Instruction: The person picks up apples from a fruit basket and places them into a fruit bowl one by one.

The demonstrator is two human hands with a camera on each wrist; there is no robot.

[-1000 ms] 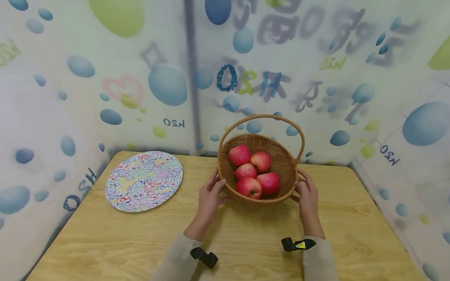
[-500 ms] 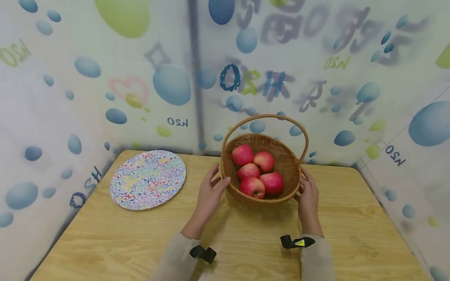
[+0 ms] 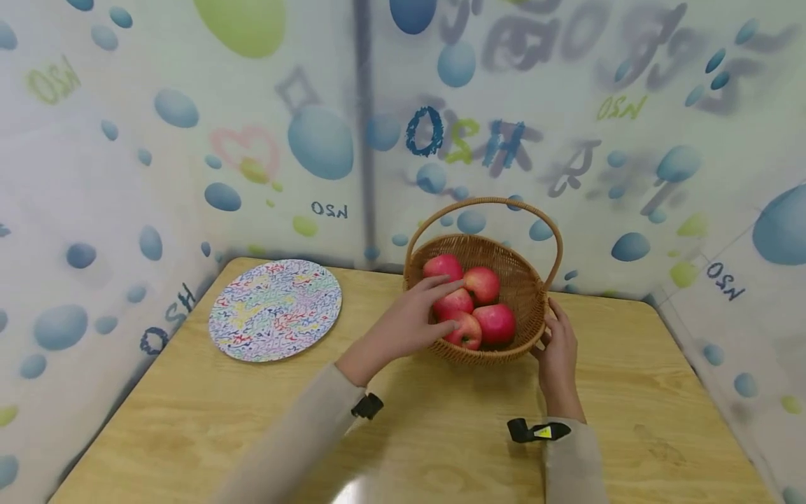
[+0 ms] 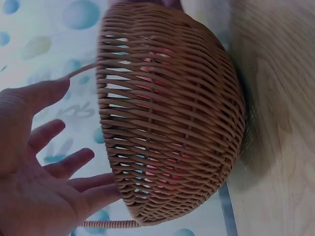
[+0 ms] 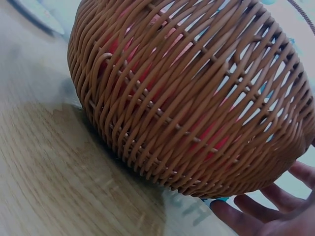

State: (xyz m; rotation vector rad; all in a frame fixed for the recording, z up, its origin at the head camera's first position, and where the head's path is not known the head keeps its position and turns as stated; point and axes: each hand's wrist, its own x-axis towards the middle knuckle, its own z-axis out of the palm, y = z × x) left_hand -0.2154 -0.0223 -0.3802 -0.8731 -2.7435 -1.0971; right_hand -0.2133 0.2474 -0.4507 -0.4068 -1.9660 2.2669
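Red apples (image 3: 495, 323) lie in the basket (image 3: 525, 301); we spread our left hand (image 3: 411, 318) over its near-left rim, grasping nothing, and touch its right side with our right hand (image 3: 559, 353), grip unclear.

We hold our left forearm (image 3: 296, 428) slanted forward and inward, the left hand (image 3: 412, 320) showing its back, fingers (image 4: 74, 162) spread and thumb (image 4: 45, 94) well apart from them. Our right forearm (image 3: 571, 458) points almost straight ahead, the right hand (image 3: 559, 353) turned thumb-side inward with its fingers slightly bent and parted.
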